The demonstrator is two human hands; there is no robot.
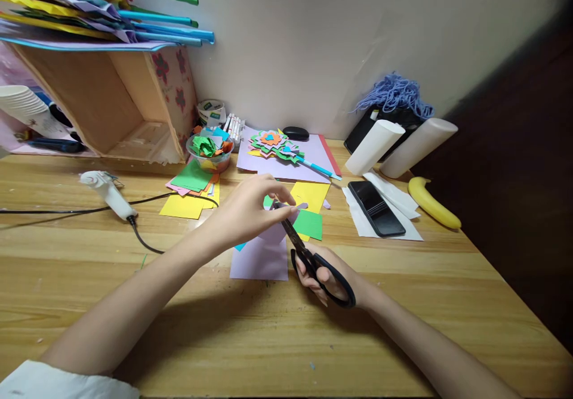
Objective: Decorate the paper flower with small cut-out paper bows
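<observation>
My right hand grips black-handled scissors, thumb through one loop, the blades pointing up and left. My left hand is closed in a pinch on a small piece of purple paper, right at the scissors' tips. A narrow purple strip sticks out by the left fingertips. Part of the held paper is hidden behind the left hand. Below it on the table lies a purple square sheet. Just beyond the hands are a yellow sheet and a green sheet.
Left: a glue gun with its cord, stacked coloured paper, a tub of scraps and an open box. Behind: layered paper flowers on purple sheets. Right: a phone, white rolls and a banana.
</observation>
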